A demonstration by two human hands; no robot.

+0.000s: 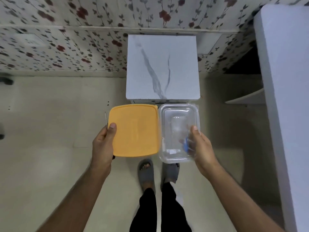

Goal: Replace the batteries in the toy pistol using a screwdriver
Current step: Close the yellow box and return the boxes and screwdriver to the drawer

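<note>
From the head camera, the person stands before a small marble-topped table (163,67) set against a flowered wall, both arms stretched out over the floor just short of it.

The left hand (103,144) holds an orange lid (135,131) flat by its near left corner, thumb on top and fingers beneath. A thin metal rod (106,119), probably the shaft of the screwdriver, pokes out past that thumb along the lid's left edge, so this grip seems to carry tool and lid together.

The right hand (202,148) holds a clear plastic container (178,133) by its near right side, thumb over the rim, grip closed on the wall. Inside, something small and blue (186,145) lies near the thumb and a small white piece (172,151) near the front wall; both are blurred, and I cannot tell what they are.

No toy pistol can be made out anywhere; it may be among the blurred contents, but that is not clear.

Lid and container sit side by side, edges almost touching, level with each other. I judge the things are being carried to the table, with the work itself not begun.
</note>
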